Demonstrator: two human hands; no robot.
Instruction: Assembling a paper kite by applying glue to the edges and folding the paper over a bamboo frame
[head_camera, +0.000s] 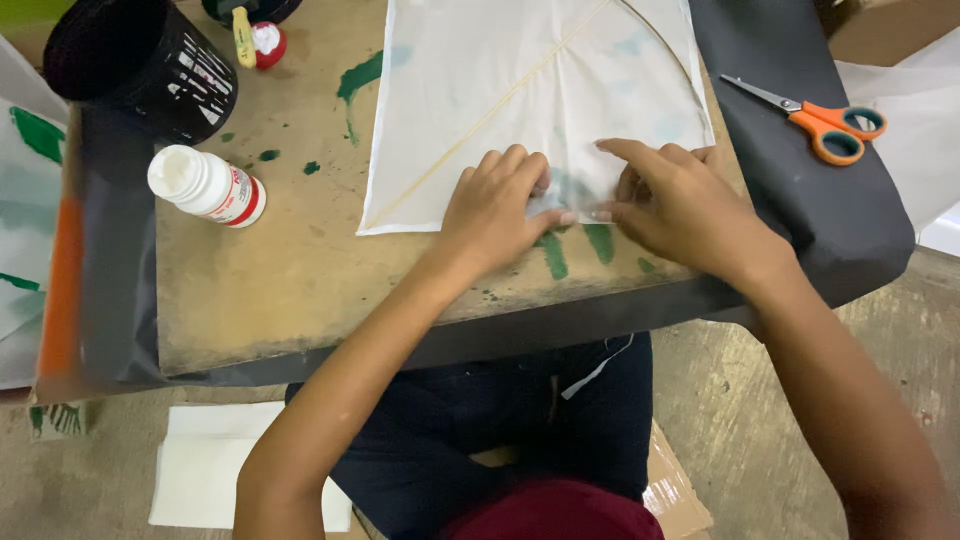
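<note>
I press both my left hand (497, 205) and right hand (668, 200), fingers flat, on the white paper (540, 100); glue bottle (207, 186) left of it, scissors (818, 122) right.

White paper kite (540, 90) top past the frame edge, bottom corner under both hands.

the light was soft and even from above, with faint shadows under the two hands. the worn tan wooden board (260, 290) was clearly lit; the forearms at the bottom edge blurred slightly.
</note>
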